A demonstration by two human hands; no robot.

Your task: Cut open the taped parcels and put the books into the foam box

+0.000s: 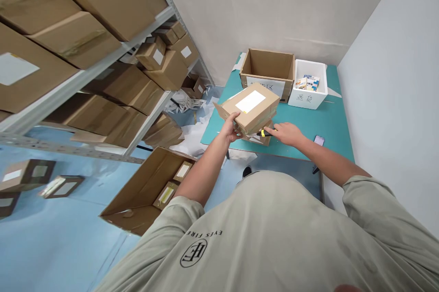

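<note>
A cardboard box (269, 102) with a white label on top is tilted above the front of the green table (302, 122). My left hand (230, 128) is closed on its near left corner, thumb on top. One flap sticks out at the box's left side. My right hand (287, 134) is wrapped round a black and yellow cutter (265, 132), whose tip points left at the box's near lower edge. Whether the blade touches the box is too small to tell. Beneath, partly hidden, another cardboard box (265, 140) with a label lies on the table.
Behind stand an open cardboard box (243, 72) and a white foam box (307, 100) holding small packs. A phone (319, 140) lies at the right. Shelves (128, 45) of boxes fill the left; a large open carton (137, 191) with small boxes sits below them.
</note>
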